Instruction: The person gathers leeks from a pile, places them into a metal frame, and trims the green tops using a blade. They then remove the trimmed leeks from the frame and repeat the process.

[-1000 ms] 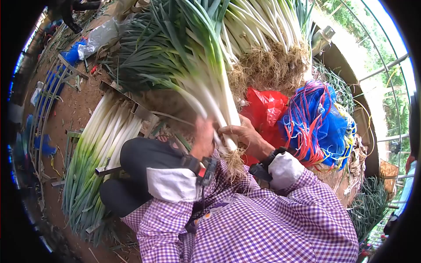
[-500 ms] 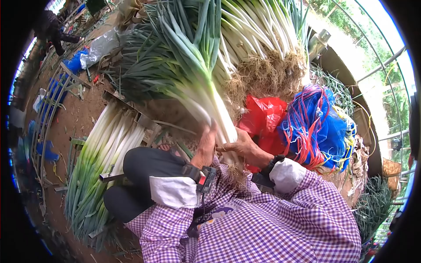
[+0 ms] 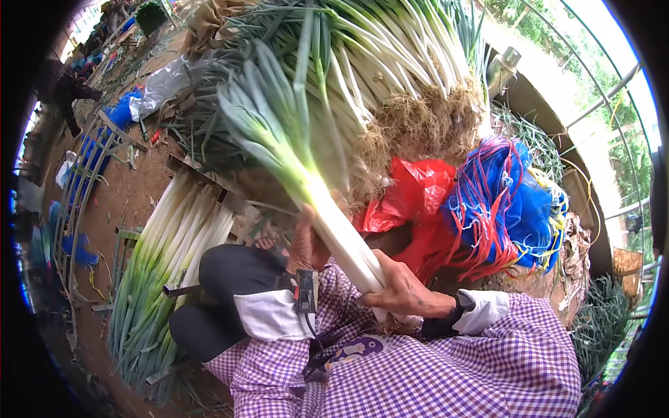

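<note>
Slanting across my lap is a small bunch of long green onions, white shafts toward me and green leaves up and to the left. My left hand is closed round the middle of the shafts. Near the root end, my right hand grips the same bunch, with the thumb across the shafts. Its roots hang just below the right hand, partly hidden. Beyond lies a large pile of green onions with shaggy brown roots.
To the left, more green onions with clean white ends rest in a metal frame. A red plastic bag lies right of the hands, beside blue netting with red strings. Someone in dark clothes is at far left.
The bunch has come away from the pile, tilting left and toward me. My right hand has moved down and right; my left hand has shifted left and down along with the bunch.
</note>
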{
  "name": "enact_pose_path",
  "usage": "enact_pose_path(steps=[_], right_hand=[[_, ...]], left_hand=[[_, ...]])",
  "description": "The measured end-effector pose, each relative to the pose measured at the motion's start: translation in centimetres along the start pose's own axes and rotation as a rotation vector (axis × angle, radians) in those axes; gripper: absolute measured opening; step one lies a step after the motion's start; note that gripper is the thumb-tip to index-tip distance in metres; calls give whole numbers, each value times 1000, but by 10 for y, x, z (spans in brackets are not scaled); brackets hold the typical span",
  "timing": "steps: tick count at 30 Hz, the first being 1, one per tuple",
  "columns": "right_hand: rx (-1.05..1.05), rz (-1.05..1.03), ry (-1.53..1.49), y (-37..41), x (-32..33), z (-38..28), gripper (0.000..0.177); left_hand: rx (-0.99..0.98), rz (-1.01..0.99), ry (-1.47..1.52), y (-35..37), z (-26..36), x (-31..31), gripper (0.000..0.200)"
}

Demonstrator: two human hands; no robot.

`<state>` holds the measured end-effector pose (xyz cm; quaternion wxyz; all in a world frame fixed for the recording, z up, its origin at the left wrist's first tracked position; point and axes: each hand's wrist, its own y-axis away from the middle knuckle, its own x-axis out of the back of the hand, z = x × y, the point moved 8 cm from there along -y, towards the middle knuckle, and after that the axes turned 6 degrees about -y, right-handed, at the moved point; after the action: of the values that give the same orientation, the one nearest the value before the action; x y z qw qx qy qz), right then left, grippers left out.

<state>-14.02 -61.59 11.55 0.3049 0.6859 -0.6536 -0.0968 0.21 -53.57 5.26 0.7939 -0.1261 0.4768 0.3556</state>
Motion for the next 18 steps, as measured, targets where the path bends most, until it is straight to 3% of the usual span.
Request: enact_pose_path(steps=[3,7,10,13,14,15,16,18], right_hand=[[-19,-32,47,-9,-2,-4,78],[90,-57,63,-30,-6,-1,79],[214,-147,-62,-37,-6,-16,65],[46,-350,-493,-62,6,-7,54],[167,-303,-369,-86,19,6,49],[-120,-304,-603,-116,20,38,49],[24,-198,-729,-142,33,35,46],[137,141,-380,-204,62,58,44]], left_hand=[[-124,93,-12,4,13,4,90],[-54,288,-82,1,21,25,59],[-17,380,-78,-3,21,45,41],[17,424,-45,-11,15,57,35],[36,431,-41,-14,12,58,35],[57,437,-41,-15,9,58,35],[78,443,-41,-17,6,58,36],[41,471,-82,-18,7,62,36]])
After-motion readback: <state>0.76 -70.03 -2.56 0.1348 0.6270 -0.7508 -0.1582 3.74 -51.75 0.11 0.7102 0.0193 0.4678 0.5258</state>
